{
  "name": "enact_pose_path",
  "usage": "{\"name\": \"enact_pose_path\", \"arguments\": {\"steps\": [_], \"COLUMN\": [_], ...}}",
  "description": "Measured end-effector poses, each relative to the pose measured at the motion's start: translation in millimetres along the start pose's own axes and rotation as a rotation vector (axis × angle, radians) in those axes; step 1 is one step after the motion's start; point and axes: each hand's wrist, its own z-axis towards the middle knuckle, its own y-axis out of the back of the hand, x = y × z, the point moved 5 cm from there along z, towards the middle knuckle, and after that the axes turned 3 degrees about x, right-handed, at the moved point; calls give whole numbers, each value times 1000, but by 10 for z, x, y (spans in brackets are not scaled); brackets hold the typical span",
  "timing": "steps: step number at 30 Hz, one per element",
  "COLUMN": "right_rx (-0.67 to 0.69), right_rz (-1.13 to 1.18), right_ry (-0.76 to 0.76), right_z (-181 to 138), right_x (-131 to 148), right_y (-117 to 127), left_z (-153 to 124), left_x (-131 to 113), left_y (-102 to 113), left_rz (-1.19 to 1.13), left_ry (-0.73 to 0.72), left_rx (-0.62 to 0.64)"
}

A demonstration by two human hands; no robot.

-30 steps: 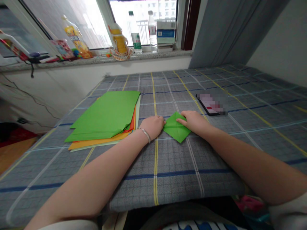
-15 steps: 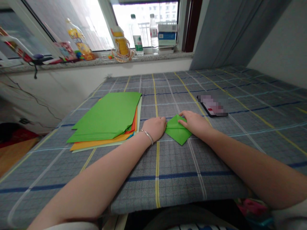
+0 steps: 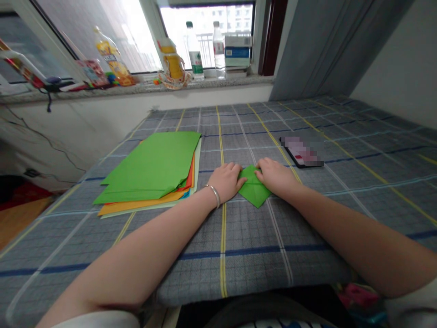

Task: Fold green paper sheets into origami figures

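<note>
A small folded green paper, roughly diamond-shaped with crease lines, lies on the checked cloth with one corner toward me. My left hand, with a silver bangle at the wrist, pinches its left side, thumb on top. From the right, my right hand holds the upper right edge, its thumb and fingertips on the paper. The fingers' undersides are hidden. Left of my hands is a stack of coloured sheets, green on top with orange, red and pale sheets showing beneath.
A phone with a blurred screen lies beyond my right hand on the checked cloth. Bottles, a yellow flask and boxes stand on the windowsill. A grey curtain hangs at the back right.
My left hand has opened out from a tighter curl, and its thumb now rests on the paper's left side. The right hand's fingers have shifted slightly on the upper edge.
</note>
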Motion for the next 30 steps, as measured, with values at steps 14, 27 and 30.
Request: {"name": "enact_pose_path", "arguments": {"steps": [14,27,30], "right_rx": [-134,-265,-262], "right_rz": [716,1172,1160], "right_ry": [-57,116,128], "right_z": [88,-62,-81], "right_x": [-237,-126,-109], "right_y": [-117,184,208], "left_z": [48,-26,-29], "left_x": [110,-5,-8], "left_y": [-30,132,149], "left_rz": [-688,-711,-681], "left_ry": [176,4,-13], "left_rx": [-83,-194,-190]}}
